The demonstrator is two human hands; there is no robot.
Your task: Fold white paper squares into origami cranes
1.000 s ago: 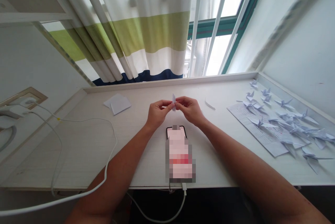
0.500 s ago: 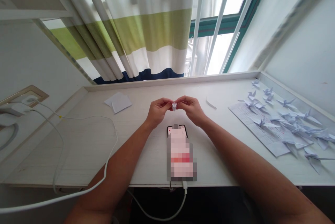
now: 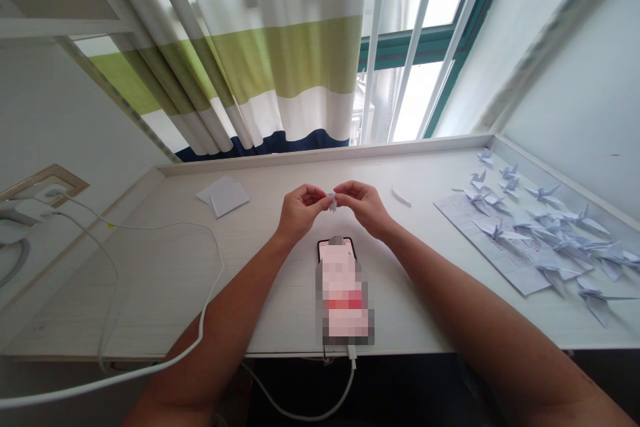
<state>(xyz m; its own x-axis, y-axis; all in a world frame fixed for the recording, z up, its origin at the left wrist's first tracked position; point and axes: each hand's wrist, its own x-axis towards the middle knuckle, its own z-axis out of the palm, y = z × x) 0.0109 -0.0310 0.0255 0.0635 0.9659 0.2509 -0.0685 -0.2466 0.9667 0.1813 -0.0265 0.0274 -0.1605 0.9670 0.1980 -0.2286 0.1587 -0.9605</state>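
My left hand point(image 3: 299, 212) and my right hand point(image 3: 365, 206) meet above the middle of the white table point(image 3: 150, 274). Both pinch a small folded piece of pale paper point(image 3: 331, 199) between thumb and fingers. The paper is tiny and mostly covered by my fingertips. Just below my hands a phone point(image 3: 343, 290) lies flat on the table with its screen lit and a cable plugged into its near end.
Several folded paper cranes point(image 3: 545, 227) lie on a printed sheet point(image 3: 500, 250) at the right. White paper squares point(image 3: 223, 196) sit at the back left, a paper scrap point(image 3: 401, 198) at the back right. A white cable point(image 3: 165, 227) loops across the left side. Curtain and window stand behind.
The upright paper tip seen between my fingers a second ago has been folded down; the piece now looks smaller. My hands have stayed in the same place.
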